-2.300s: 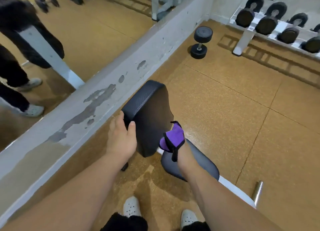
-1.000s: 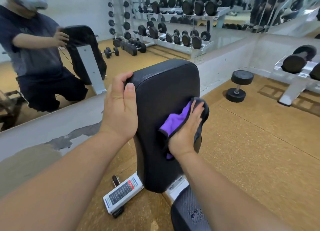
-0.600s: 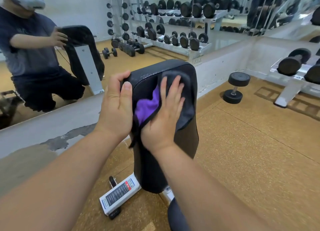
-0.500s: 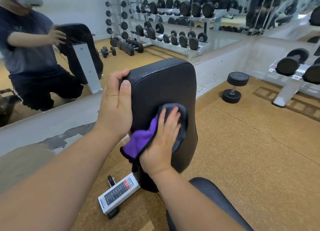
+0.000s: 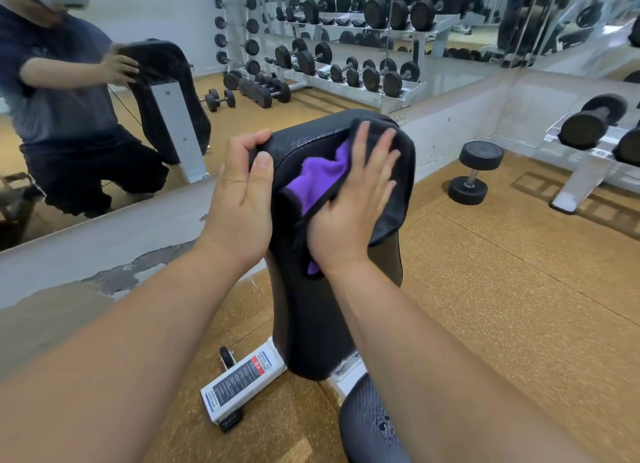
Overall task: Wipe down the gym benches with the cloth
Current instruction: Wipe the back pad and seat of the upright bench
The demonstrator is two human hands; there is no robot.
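Head view: the bench backrest [image 5: 332, 289], an upright pad of black textured vinyl with rounded corners, stands before a wall mirror [image 5: 173, 64]. Left hand [image 5: 242, 199] is closed around the pad's upper left corner, thumb on the front face, steadying it. Right hand [image 5: 349, 202] lies flat with fingers spread, pressing the cloth [image 5: 322, 182] against the upper front of the pad; the cloth is soft, purple on one side and dark grey on the other, with a dark hem. Risk noted: the cloth is bunched under the palm, so it may skid or fold and miss the pad's edges. The seat pad [image 5: 370, 424] below shows droplets, likely unwiped. A dumbbell [image 5: 474, 171] stands on the speckled floor [image 5: 502, 306], well apart.
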